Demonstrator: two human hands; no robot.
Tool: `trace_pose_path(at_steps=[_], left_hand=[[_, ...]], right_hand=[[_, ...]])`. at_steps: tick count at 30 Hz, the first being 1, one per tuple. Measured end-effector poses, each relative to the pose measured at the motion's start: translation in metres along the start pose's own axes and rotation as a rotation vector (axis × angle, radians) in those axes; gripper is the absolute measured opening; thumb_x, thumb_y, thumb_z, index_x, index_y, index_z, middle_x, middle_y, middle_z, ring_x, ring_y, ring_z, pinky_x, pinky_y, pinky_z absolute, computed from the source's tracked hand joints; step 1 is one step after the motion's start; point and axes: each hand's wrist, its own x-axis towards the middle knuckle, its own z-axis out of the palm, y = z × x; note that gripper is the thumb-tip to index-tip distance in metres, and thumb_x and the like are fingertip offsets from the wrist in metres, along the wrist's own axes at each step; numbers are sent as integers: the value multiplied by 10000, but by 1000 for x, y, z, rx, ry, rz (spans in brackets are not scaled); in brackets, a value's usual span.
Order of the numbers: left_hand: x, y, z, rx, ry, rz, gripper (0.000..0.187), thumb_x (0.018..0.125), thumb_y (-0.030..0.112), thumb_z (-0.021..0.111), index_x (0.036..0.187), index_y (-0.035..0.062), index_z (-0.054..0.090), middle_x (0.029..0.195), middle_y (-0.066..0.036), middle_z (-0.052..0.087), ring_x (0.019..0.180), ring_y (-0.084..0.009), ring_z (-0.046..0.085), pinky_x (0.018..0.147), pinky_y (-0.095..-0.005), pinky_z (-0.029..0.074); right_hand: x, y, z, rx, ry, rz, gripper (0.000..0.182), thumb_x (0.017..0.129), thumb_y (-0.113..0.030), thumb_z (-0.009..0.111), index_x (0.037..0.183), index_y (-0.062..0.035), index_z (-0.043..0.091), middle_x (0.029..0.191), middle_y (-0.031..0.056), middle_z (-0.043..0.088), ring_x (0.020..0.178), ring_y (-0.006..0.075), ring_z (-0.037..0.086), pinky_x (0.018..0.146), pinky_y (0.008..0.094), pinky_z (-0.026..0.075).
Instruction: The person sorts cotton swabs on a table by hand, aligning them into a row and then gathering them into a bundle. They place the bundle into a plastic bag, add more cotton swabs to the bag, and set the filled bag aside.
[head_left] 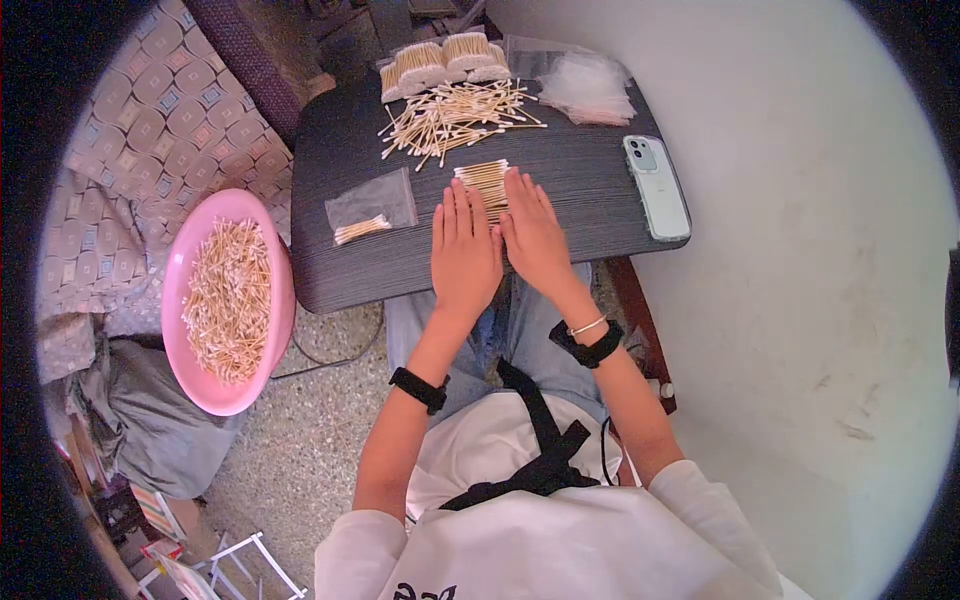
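Note:
A row of cotton swabs (pixel 484 178) lies side by side on the dark table, their white tips facing left and right. My left hand (pixel 466 245) rests flat at the row's left end with its fingers stretched forward. At the right end lies my right hand (pixel 537 237), also flat, its fingers extended. Both palms face down and partly cover the swabs nearest me. Left of my left hand is a clear plastic bag (pixel 385 198) with a small bunch of swabs (pixel 363 229) at its lower edge. A loose heap of swabs (pixel 450 115) spreads beyond the row.
Packed bundles of swabs (pixel 443 60) stand at the table's (pixel 335 130) far edge. A stack of clear bags (pixel 587 88) lies at the far right, with a phone (pixel 657 188) nearer. A pink basin (pixel 177 300) full of swabs sits left of the table; a pale wall (pixel 790 250) rises on the right.

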Motion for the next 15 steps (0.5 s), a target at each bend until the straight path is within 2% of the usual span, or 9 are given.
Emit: trace_pose_path(at_steps=[5, 8, 11, 15], left_hand=[[-2, -2, -14, 53, -9, 87, 524, 996, 260, 432, 1440, -13, 385, 1544, -202, 305, 1445, -349, 257, 1167, -496, 209], [-7, -5, -16, 66, -97, 117, 508, 997, 273, 435, 1445, 35, 409, 1555, -142, 313, 1452, -316, 250, 1166, -501, 208], [-8, -6, -15, 71, -82, 135, 504, 999, 279, 432, 1444, 43, 416, 1558, -122, 314, 1448, -298, 265, 1168, -487, 209], [-8, -7, -14, 36, -87, 123, 516, 994, 252, 448, 1459, 38, 384, 1562, -149, 291, 1445, -323, 262, 1170, -486, 204]], right_hand=[[-3, 2, -6, 292, 105, 30, 524, 1006, -188, 426, 1478, 10, 314, 1543, 219, 292, 1420, 403, 286, 1166, 484, 218], [-11, -1, -17, 44, -38, -7, 513, 972, -172, 464, 1437, 22, 367, 1529, 242, 297, 1406, 409, 303, 1166, 502, 222], [-23, -7, -20, -270, -95, -100, 510, 969, -193, 486, 1425, 13, 392, 1523, 223, 319, 1399, 397, 316, 1166, 505, 223], [-25, -10, -20, -252, -68, -73, 522, 959, -205, 506, 1423, 8, 399, 1513, 226, 334, 1391, 396, 326, 1166, 491, 231]])
